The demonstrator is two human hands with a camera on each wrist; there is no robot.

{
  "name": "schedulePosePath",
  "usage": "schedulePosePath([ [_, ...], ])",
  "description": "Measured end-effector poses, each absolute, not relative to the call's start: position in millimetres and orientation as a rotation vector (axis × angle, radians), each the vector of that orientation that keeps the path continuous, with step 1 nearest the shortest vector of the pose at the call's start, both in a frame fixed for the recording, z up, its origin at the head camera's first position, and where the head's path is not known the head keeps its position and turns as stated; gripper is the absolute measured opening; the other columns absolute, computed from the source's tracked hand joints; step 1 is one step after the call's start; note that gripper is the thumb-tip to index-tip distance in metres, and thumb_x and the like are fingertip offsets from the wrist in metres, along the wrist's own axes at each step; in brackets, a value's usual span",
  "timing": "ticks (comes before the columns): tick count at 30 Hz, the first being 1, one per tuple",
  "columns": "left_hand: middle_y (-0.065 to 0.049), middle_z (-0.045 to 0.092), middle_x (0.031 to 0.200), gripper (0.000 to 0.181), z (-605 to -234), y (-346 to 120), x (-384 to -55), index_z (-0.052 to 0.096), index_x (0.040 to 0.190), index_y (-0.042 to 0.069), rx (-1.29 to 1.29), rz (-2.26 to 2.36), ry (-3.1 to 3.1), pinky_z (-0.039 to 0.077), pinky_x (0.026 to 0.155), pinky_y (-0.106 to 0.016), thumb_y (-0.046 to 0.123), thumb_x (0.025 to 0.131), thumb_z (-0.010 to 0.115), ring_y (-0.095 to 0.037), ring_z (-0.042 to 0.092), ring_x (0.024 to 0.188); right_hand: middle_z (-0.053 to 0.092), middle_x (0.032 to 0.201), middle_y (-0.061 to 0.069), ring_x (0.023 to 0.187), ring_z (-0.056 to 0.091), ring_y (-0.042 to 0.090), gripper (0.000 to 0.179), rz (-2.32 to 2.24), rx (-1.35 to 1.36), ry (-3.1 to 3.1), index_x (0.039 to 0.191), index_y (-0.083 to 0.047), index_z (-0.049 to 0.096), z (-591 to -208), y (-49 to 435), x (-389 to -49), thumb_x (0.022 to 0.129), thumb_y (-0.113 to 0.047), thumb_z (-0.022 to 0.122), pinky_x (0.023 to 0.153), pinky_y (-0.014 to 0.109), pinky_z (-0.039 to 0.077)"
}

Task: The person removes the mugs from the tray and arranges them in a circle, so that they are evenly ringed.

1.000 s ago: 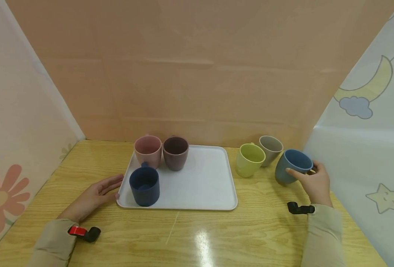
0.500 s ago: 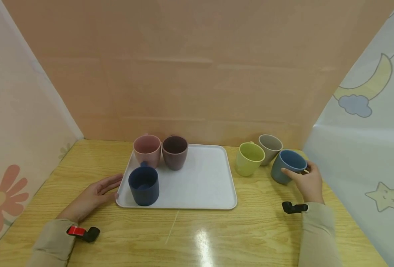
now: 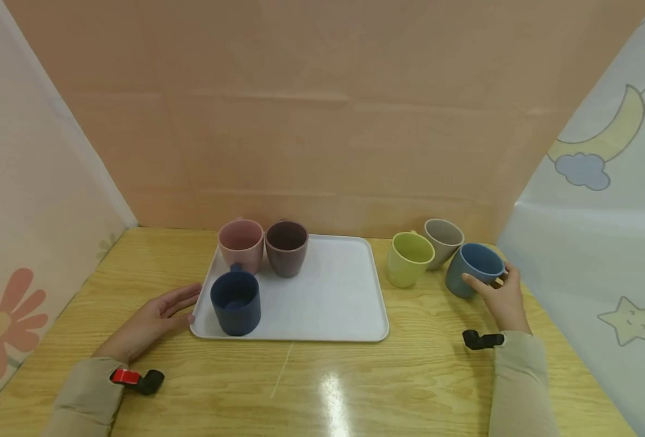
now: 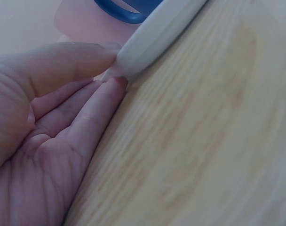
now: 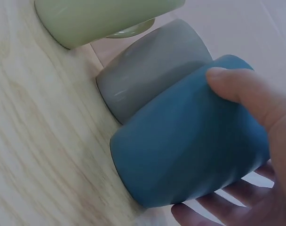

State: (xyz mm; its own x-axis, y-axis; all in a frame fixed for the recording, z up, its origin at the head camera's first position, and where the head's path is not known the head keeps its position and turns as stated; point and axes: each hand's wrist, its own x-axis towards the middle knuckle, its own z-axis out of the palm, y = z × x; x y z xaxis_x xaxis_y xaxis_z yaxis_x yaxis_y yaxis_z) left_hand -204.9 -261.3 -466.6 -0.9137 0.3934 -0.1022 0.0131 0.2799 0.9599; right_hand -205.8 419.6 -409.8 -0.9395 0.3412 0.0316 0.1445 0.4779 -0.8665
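Observation:
My right hand [image 3: 501, 298] grips a blue mug [image 5: 180, 141] at its right side, thumb on the near wall and fingers behind it. The mug stands close beside a grey mug [image 5: 150, 70], with a yellow-green mug [image 3: 409, 261] to their left. On the left, my left hand [image 3: 155, 318] rests at the left edge of a white tray [image 3: 333, 297], fingers fairly straight and tips touching its rim. Three mugs stand on that tray: a pink one [image 3: 241, 246], a dark purple one [image 3: 287, 250] and a navy one [image 3: 236, 306] nearest the front.
The light wooden table [image 3: 278, 388] carries everything. A tan backdrop [image 3: 322, 121] rises behind the tray and mugs. White walls [image 3: 584, 243] with printed drawings close in both sides, the right one near my right hand.
My right hand has moved the blue mug slightly left, closer to the grey mug, then stayed nearly still. The left hand, the tray and the other mugs hold their places.

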Motion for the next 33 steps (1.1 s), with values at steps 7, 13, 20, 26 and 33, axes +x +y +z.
schedulePosePath([
  [7,-0.014,0.034,0.162,0.071,-467.6,-260.8,-204.0,0.031,0.159,0.01,0.38,1.686,2.232,0.041,0.097,-0.011,0.023,0.099,0.068,0.011,0.047,0.128,0.021,0.159,0.021,0.136,0.039,0.038,0.096,1.341,-0.462,-2.411,0.163,-0.021,0.003,-401.6,419.1,-201.3,0.095,-0.04,0.07,0.092,0.029,0.046],
  [13,-0.016,0.035,0.161,0.071,-468.4,-262.0,-204.2,0.032,0.159,0.009,0.392,1.687,2.242,0.041,0.097,-0.01,0.023,0.099,0.068,0.012,0.047,0.127,0.045,0.124,-0.015,0.103,0.053,0.001,0.054,1.058,-0.34,-2.063,0.144,-0.01,0.05,-385.4,403.7,-198.5,0.096,-0.027,0.07,0.087,0.013,0.047],
  [20,-0.017,0.034,0.161,0.07,-467.2,-262.8,-204.8,0.031,0.159,0.008,0.409,1.7,2.237,0.041,0.097,-0.011,0.021,0.1,0.067,0.011,0.047,0.127,0.062,0.102,-0.009,0.083,0.063,0.004,0.024,1.368,-0.112,-1.755,0.113,0.007,0.068,-363.7,370.6,-204.6,0.099,-0.012,0.064,0.077,0.015,0.053],
  [26,-0.017,0.034,0.161,0.071,-466.3,-262.7,-205.7,0.031,0.159,0.009,0.398,1.702,2.228,0.042,0.097,-0.011,0.022,0.1,0.067,0.011,0.048,0.126,0.067,0.092,0.01,0.074,0.067,0.013,0.021,1.722,-0.015,-1.644,0.105,0.014,0.066,-356.6,334.0,-208.3,0.098,-0.005,0.066,0.073,0.02,0.057],
  [33,-0.016,0.035,0.161,0.071,-468.9,-262.3,-205.0,0.031,0.159,0.009,0.388,1.699,2.227,0.041,0.097,-0.01,0.023,0.1,0.067,0.011,0.047,0.126,0.068,0.091,0.008,0.076,0.067,0.014,0.018,1.687,0.175,-1.808,0.106,0.015,0.065,-360.5,298.7,-204.5,0.098,-0.001,0.064,0.074,0.02,0.056],
])
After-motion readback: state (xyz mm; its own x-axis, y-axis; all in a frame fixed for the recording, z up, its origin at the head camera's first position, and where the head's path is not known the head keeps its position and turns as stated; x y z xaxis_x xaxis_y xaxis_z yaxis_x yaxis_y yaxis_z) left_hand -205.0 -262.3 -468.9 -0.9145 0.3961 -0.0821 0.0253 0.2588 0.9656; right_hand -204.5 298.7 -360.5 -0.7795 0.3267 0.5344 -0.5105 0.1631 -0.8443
